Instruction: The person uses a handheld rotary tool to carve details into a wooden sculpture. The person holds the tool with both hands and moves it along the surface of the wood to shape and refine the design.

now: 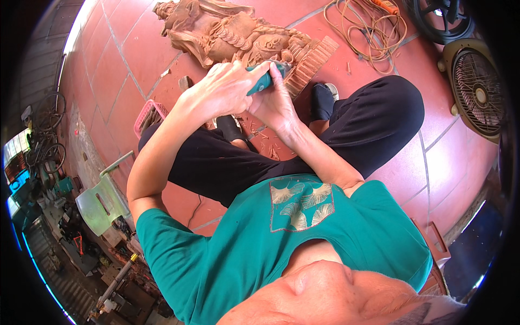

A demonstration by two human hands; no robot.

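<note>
A carved wooden figure (233, 35), reddish brown, lies on its side on the floor in front of me, with its ridged base (311, 65) toward the right. My left hand (230, 89) is closed around a teal hand-held tool (262, 82), whose exact kind I cannot make out. My right hand (273, 105) grips the same tool from the near side, thumb along its top. The tool's head is at the carving close to the base; fingers partly hide the contact.
Wood shavings (271, 146) litter the red tiles between my feet. A pink basket (149, 116) stands at the left, near a pale green chair (103, 203). At the right are a coiled orange cord (374, 40) and a floor fan (479, 92).
</note>
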